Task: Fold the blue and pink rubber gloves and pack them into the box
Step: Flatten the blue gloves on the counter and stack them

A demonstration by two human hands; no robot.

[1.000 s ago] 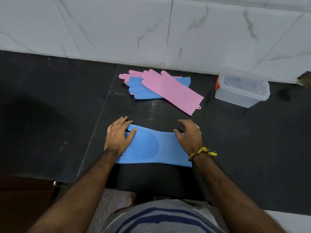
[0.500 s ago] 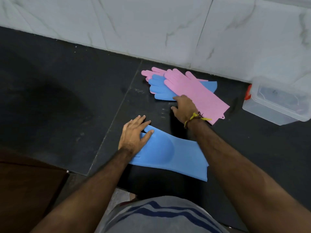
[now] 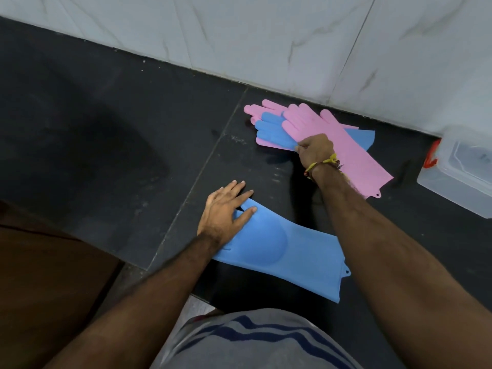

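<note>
Blue and pink rubber gloves are spread over a dark stone countertop: one flat blue rubber glove lies in the lower centre of the frame, its finger end folded over and pressed down by the left hand, which is laid flat with fingers spread and nothing grasped. A pile of three more gloves is seen in the upper centre, beside the white marble wall; a long pink rubber glove is stretched diagonally on top, a second blue rubber glove is caught beneath it, and a second pink rubber glove shows at the bottom. The right hand, marked by a yellow thread wristband, is closed in a pinch at the pile's near edge; which glove is gripped cannot be told. A clear plastic box with a lid and red clasp is placed at the right edge, well apart from the gloves.
</note>
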